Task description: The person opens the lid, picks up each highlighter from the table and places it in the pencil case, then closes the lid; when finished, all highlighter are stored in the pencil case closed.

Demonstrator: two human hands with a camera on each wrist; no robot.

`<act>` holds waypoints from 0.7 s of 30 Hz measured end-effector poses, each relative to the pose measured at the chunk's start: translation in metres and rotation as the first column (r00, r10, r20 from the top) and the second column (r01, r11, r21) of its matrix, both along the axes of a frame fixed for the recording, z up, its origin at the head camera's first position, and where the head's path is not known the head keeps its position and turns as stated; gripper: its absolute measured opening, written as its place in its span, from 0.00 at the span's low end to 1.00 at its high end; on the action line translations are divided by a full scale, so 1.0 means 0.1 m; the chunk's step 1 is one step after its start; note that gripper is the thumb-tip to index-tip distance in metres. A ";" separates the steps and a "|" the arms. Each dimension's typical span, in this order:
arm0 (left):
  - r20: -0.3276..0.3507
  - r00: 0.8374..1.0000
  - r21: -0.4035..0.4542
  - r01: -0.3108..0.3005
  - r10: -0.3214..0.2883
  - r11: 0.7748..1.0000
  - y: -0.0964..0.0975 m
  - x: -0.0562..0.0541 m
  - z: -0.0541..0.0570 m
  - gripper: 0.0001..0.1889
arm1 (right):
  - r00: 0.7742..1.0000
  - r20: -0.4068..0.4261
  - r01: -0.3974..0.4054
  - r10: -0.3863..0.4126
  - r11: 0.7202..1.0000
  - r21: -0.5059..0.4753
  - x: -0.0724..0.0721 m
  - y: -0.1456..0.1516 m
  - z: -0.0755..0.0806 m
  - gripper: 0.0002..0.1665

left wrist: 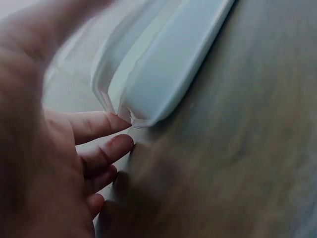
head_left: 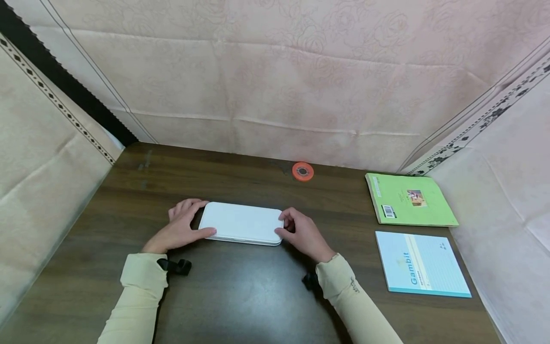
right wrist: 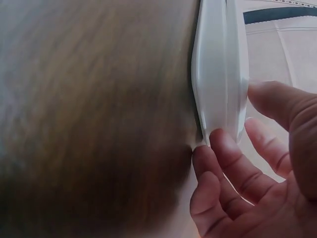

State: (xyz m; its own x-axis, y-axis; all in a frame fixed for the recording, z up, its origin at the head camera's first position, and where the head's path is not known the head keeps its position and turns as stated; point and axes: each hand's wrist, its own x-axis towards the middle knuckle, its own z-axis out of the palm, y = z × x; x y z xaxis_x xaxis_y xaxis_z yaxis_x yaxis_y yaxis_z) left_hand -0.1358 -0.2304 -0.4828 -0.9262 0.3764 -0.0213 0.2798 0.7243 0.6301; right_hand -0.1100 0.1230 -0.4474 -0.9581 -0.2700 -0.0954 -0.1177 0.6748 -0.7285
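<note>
A flat white case [head_left: 242, 223] with rounded corners lies lengthwise on the brown table between both hands. My left hand [head_left: 182, 227] holds its left end, thumb at the near corner and fingers at the far one. In the left wrist view, a gap shows between the two shells of the case [left wrist: 173, 59], with a fingertip right at the corner. My right hand [head_left: 305, 234] grips the right end between thumb and fingers. The right wrist view shows a seam running along the edge of the case [right wrist: 218, 74], the thumb on its top face and fingertips against its end.
An orange-red disc [head_left: 302, 171] with a dark centre lies at the table's back edge. To the right are a green book [head_left: 408, 200] and, nearer, a light blue notebook [head_left: 421, 263] marked "Gambit". Pale patterned cloth [head_left: 258, 86] hangs behind the table and at both sides.
</note>
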 end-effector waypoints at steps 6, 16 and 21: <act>-0.003 1.000 0.004 -0.003 0.003 1.000 -0.01 0.01 0.00 0.44 | 1.000 0.009 0.003 -0.003 1.000 -0.002 -0.01 -0.01 -0.02 0.16; 0.010 1.000 -0.011 -0.016 0.016 1.000 -0.01 0.01 0.01 0.47 | 1.000 0.022 -0.001 0.000 1.000 0.006 0.01 -0.02 -0.01 0.16; 0.007 1.000 -0.009 -0.012 0.012 1.000 -0.01 0.02 0.00 0.48 | 1.000 0.021 0.002 -0.002 1.000 0.017 0.03 -0.03 0.00 0.16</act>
